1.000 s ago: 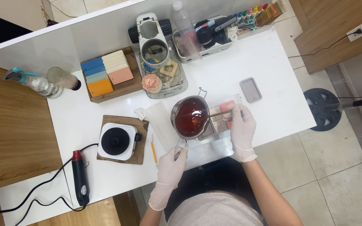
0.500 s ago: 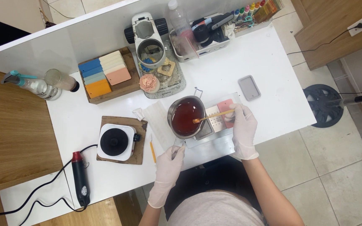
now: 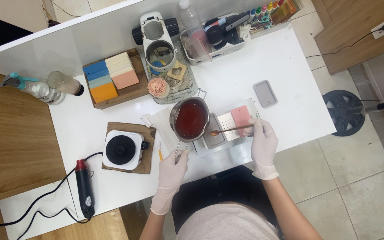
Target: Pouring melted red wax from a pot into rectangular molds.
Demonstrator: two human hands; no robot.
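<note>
My gloved left hand (image 3: 173, 166) grips the handle of a small metal pot (image 3: 190, 119) filled with dark red liquid, held over the white table. My gloved right hand (image 3: 262, 138) holds a thin wooden stick (image 3: 232, 130) by its right end; the stick's tip is wet with red liquid and hangs just right of the pot's rim. Under the stick lies a clear mould tray (image 3: 227, 130) with a grey cavity, a white cavity and a pink filled one (image 3: 241, 116).
A small white hot plate (image 3: 122, 150) on a wooden board sits left of the pot. A black heat gun (image 3: 84, 188), a wooden tray of coloured bars (image 3: 110, 79), a pink flower shape (image 3: 158, 86), a spray bottle (image 3: 32, 88) and a phone (image 3: 264, 93) surround the work spot.
The pot has shifted left, off the mould tray. The stick has come out of the pot and now points at its right rim over the mould.
</note>
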